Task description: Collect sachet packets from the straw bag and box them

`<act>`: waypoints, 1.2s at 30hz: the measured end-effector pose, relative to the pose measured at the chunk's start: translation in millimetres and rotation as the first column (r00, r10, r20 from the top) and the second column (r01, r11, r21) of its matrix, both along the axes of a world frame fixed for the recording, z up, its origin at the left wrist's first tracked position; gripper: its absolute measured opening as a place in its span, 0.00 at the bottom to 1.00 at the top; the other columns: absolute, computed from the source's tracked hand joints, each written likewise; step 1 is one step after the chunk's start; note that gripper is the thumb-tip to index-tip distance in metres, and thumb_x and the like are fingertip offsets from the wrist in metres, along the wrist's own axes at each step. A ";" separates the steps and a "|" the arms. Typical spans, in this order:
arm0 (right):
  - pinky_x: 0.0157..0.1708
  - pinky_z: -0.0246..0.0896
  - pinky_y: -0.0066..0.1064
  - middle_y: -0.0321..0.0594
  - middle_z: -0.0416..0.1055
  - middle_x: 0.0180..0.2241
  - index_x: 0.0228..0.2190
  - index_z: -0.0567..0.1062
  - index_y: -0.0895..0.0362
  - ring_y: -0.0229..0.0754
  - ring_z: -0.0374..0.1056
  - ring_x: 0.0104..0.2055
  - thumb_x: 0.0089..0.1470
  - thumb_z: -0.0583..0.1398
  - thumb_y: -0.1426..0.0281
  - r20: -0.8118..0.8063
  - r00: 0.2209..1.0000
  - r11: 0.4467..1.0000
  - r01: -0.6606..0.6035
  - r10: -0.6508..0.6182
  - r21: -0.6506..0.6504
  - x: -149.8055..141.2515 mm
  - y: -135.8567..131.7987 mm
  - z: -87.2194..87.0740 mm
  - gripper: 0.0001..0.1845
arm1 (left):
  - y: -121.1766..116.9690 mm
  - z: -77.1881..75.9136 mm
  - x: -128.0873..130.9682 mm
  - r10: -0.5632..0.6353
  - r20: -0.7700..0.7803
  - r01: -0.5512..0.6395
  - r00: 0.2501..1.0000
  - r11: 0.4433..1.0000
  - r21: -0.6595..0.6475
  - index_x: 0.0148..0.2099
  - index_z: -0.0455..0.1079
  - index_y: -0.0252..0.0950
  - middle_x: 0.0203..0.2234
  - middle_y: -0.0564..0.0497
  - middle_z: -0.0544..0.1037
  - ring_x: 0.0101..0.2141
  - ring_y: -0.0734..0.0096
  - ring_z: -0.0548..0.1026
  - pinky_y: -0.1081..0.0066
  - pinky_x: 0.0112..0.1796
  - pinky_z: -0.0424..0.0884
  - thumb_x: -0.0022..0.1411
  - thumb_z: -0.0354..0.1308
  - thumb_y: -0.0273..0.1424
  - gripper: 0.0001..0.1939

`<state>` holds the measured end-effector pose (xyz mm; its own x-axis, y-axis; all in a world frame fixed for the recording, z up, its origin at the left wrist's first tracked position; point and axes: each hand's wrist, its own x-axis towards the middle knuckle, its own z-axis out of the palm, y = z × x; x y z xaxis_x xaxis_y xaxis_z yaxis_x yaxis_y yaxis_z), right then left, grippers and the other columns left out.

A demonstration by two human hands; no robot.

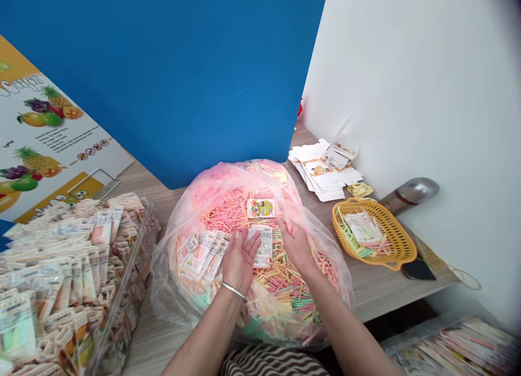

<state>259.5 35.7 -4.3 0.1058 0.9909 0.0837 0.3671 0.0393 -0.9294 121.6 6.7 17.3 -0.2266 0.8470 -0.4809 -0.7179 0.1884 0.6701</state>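
A big clear plastic bag [171, 267] on the table is full of thin coloured sticks [288, 281] in pink, yellow and green. My left hand [238, 256] rests on the pile with its fingers together, against a small clear packet [264, 244]. My right hand [296, 243] lies on the sticks just to the right of that packet, its fingers curled down into the sticks. A row of similar small packets [201, 254] lies fanned out left of my left hand. A printed card packet [261, 208] lies on the sticks farther back.
A heap of filled packets [61, 273] fills the left. A yellow basket [396, 256] with sticks and packets stands right, flat white cartons [325, 172] and a metal flask [409, 194] behind it. A blue board [175, 83] stands at the back. More packets [456, 343] lie low right.
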 end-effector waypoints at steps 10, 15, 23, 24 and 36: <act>0.39 0.61 0.32 0.48 0.76 0.39 0.40 0.75 0.61 0.47 0.71 0.40 0.57 0.59 0.68 0.465 0.867 0.973 -0.088 0.180 -0.213 -7.8 29.2 -17.7 0.11 | -1.7 -18.2 -0.4 -0.041 -0.208 0.042 0.977 0.999 -0.002 0.45 0.69 0.36 0.42 0.49 0.76 0.37 0.76 0.75 0.72 0.41 0.71 0.57 0.62 0.34 0.14; 0.37 0.62 0.31 0.39 0.75 0.34 0.33 0.76 0.58 0.43 0.69 0.36 0.55 0.58 0.66 0.060 0.965 0.964 -0.249 0.255 -0.091 13.0 14.4 -9.0 0.09 | 6.0 -21.8 0.0 -0.104 -0.747 0.258 0.656 0.962 0.093 0.46 0.69 0.34 0.42 0.47 0.76 0.44 0.68 0.74 0.64 0.50 0.68 0.55 0.63 0.33 0.16; 0.33 0.57 0.28 0.34 0.68 0.27 0.26 0.71 0.56 0.40 0.62 0.32 0.54 0.54 0.70 -0.078 0.952 0.955 -0.298 0.296 -0.002 32.7 -5.8 7.2 0.08 | 18.3 -10.8 3.1 -0.195 -0.955 0.478 0.224 0.876 -0.067 0.38 0.70 0.36 0.32 0.51 0.76 0.33 0.69 0.73 0.68 0.38 0.67 0.51 0.65 0.32 0.11; 0.32 0.56 0.28 0.34 0.66 0.26 0.26 0.70 0.56 0.40 0.60 0.31 0.54 0.53 0.69 -0.084 0.950 0.954 -0.301 0.300 -0.003 33.7 -6.8 7.9 0.08 | 19.6 -11.1 2.6 -0.228 -0.950 0.514 0.213 0.853 -0.089 0.37 0.71 0.36 0.31 0.51 0.76 0.33 0.69 0.72 0.69 0.37 0.67 0.51 0.65 0.32 0.11; 0.24 0.46 0.27 0.32 0.59 0.21 0.21 0.65 0.56 0.37 0.53 0.24 0.54 0.55 0.64 0.035 0.973 0.974 -0.226 0.227 -0.032 36.1 -15.4 8.7 0.13 | 18.3 -13.5 6.1 -0.519 -0.776 0.701 0.359 0.699 -0.143 0.28 0.67 0.37 0.22 0.54 0.69 0.25 0.73 0.66 0.74 0.28 0.61 0.53 0.60 0.39 0.11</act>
<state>295.6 20.3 4.4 -0.1240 0.9907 0.0559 0.3864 0.1001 -0.9169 127.7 25.0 3.8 0.2159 0.9463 -0.2404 0.2874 0.1737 0.9419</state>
